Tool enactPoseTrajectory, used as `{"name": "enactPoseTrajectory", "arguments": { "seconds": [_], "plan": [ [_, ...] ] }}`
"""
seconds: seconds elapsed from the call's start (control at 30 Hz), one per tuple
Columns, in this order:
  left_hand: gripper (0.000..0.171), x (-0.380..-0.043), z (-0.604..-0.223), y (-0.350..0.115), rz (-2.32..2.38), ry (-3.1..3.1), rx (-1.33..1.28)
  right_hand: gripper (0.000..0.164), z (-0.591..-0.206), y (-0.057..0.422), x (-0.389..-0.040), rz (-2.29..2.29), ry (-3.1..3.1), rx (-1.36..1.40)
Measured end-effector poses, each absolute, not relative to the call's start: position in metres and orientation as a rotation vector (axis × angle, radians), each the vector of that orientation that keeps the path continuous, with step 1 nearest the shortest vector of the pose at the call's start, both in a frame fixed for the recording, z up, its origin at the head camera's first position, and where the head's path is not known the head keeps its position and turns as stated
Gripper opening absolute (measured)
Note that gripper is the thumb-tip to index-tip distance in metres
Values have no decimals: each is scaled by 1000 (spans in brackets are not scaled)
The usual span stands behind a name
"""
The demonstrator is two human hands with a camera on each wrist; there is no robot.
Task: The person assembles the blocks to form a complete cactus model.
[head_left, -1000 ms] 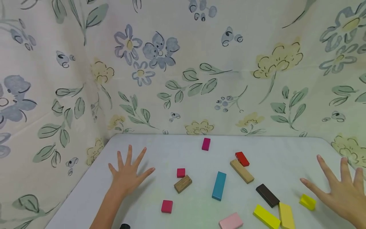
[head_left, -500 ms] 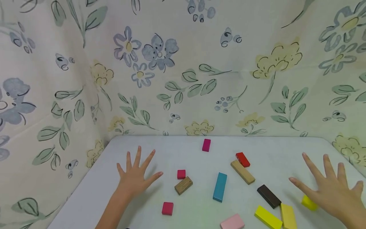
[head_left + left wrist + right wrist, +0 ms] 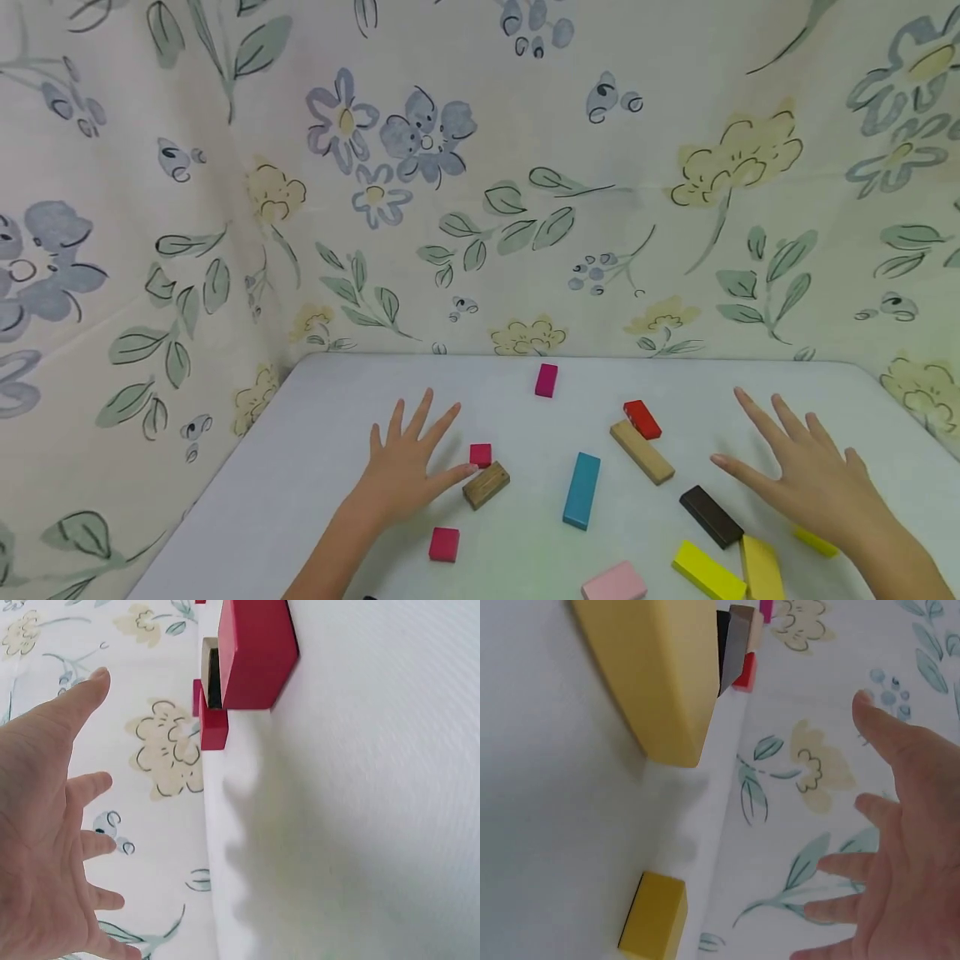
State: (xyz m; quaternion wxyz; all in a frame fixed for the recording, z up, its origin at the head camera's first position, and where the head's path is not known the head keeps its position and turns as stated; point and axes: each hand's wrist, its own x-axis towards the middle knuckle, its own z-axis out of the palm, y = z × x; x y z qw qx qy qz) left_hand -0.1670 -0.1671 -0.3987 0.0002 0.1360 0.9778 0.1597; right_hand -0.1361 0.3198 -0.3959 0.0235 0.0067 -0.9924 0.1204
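Observation:
My left hand [image 3: 401, 475] hovers above the table with its fingers spread and holds nothing. Its thumb tip appears in front of a small red block [image 3: 481, 454] and beside a brown wooden block [image 3: 486, 486]. Another red block [image 3: 444, 544] lies nearer; it looms large in the left wrist view. On the other side, my right hand [image 3: 813, 475] is also raised, fingers apart, nothing in it. It partly hides a small yellow block [image 3: 816, 542]. Left of it lie a black block [image 3: 711, 517], a pale yellow block [image 3: 762, 568] and a bright yellow block [image 3: 708, 571].
Mid-table lies a blue block [image 3: 581, 492], with a pink block [image 3: 615, 582] nearer the front. A tan block [image 3: 642, 452] touches or nearly touches a red block [image 3: 642, 419]. A magenta block [image 3: 547, 380] sits near the back edge. A floral curtain [image 3: 480, 208] hangs behind the white table.
Both hands have moved inward: the left toward the right, the right toward the left, now covering more of the small yellow block. The blocks stay in place; the view shifts slightly.

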Motion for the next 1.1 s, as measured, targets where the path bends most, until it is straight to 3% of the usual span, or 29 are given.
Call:
{"name": "enactPoseTrajectory", "arguments": {
  "seconds": [0.2, 0.37, 0.6, 0.9, 1.1],
  "plan": [
    [87, -168, -401, -147, 567, 3000, 503, 104, -392, 303, -144, 450, -3056, 130],
    [97, -171, -402, -130, 596, 2936, 568, 100, -390, 290, -148, 574, -3047, 189],
    [106, -174, -400, -112, 686, 2843, 676, 85, -390, 274, -153, 728, -2979, 321],
    [93, -176, -403, -96, 916, 2651, 768, 55, -392, 255, -166, 892, -2948, 374],
    [82, -177, -405, -80, 1017, 2564, 736, 49, -392, 250, -176, 1024, -2999, 389]
  ]
}}
